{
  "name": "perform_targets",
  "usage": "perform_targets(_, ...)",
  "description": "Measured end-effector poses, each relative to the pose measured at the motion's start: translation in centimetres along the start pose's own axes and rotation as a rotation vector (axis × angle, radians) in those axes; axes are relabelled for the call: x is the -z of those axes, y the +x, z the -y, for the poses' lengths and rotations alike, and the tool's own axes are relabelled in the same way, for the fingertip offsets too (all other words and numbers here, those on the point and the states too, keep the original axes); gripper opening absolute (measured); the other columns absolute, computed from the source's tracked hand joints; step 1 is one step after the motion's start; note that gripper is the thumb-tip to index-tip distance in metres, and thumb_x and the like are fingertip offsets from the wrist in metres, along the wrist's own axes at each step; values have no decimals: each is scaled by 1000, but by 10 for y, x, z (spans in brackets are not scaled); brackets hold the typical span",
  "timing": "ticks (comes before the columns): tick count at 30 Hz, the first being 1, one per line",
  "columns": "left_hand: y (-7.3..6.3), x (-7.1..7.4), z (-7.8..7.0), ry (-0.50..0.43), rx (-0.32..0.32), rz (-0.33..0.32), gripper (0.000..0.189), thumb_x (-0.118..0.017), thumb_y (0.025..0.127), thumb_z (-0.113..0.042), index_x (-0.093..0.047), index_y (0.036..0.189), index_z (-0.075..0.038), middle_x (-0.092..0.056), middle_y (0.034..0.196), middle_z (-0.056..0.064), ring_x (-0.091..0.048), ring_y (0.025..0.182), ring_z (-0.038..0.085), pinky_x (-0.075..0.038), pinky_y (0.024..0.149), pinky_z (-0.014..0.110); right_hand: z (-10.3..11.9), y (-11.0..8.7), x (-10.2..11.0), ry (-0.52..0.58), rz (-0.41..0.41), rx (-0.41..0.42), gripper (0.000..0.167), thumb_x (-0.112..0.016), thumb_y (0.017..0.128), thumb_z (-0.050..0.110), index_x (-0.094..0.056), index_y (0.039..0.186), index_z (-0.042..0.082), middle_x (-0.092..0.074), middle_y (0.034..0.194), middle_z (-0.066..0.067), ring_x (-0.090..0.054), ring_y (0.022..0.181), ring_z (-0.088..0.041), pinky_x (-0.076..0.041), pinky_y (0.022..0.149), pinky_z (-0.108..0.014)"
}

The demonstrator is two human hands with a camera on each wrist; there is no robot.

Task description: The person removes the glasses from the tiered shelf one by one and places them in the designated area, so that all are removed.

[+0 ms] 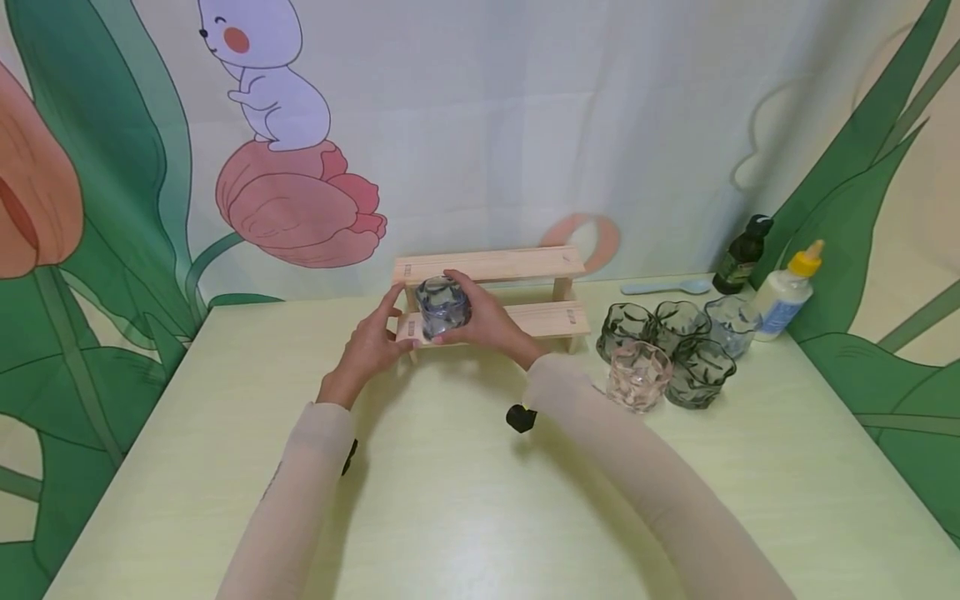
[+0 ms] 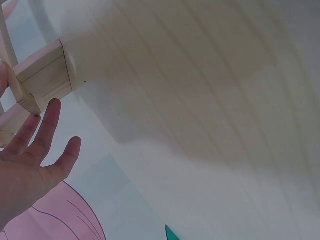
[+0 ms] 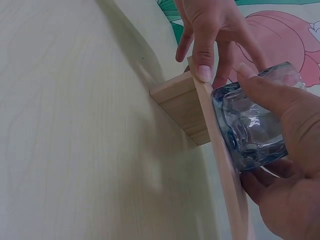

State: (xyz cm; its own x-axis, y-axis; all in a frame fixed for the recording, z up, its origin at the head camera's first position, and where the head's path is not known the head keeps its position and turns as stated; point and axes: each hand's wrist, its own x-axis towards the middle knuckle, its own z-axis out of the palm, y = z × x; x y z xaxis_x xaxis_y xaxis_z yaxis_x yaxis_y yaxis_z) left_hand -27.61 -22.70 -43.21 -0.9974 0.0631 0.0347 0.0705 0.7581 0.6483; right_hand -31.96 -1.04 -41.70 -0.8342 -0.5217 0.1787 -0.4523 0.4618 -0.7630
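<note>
A bluish clear glass cup with a wavy rim stands on the lower step near the left end of a two-tier wooden shelf. My right hand grips the cup from the right. In the right wrist view, its thumb lies along one side of the glass and the fingers curl beneath the other. My left hand holds the shelf's left end, thumb on the front edge of the lower step. The left wrist view shows some of its fingers spread by the step's corner.
Several wavy glasses stand grouped at the right: dark grey ones, a pink one and a bluish one. Behind them are a light blue spoon, a dark bottle and a white yellow-capped bottle. A printed curtain hangs behind.
</note>
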Motion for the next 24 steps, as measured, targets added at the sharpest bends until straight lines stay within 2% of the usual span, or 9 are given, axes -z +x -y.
perform_targets(12,-1,0,0,-6,-16,-7,101,-76,89,-14,-9,160,-35,-50,147,21,-66,108,40,-53,89,52,-4,2,-4,41,-37,-13,100,-89,75,22,-30,154,26,-49,146,-14,-53,129,-34,-46,104,-51)
perform_targets(19,-2,0,0,-1,-14,-15,101,-77,88,-15,-10,160,-36,-52,145,21,-67,105,39,-54,86,51,-7,1,-4,24,-37,-8,94,-87,77,22,-31,153,26,-52,142,-16,-55,124,-34,-48,100,-51)
perform_targets(24,-3,0,-1,0,-20,-20,100,-77,88,-15,-11,160,-35,-53,144,21,-68,105,39,-54,85,51,-7,-1,-3,18,-43,0,95,-88,75,21,-32,152,24,-53,141,-16,-56,124,-33,-47,102,-50)
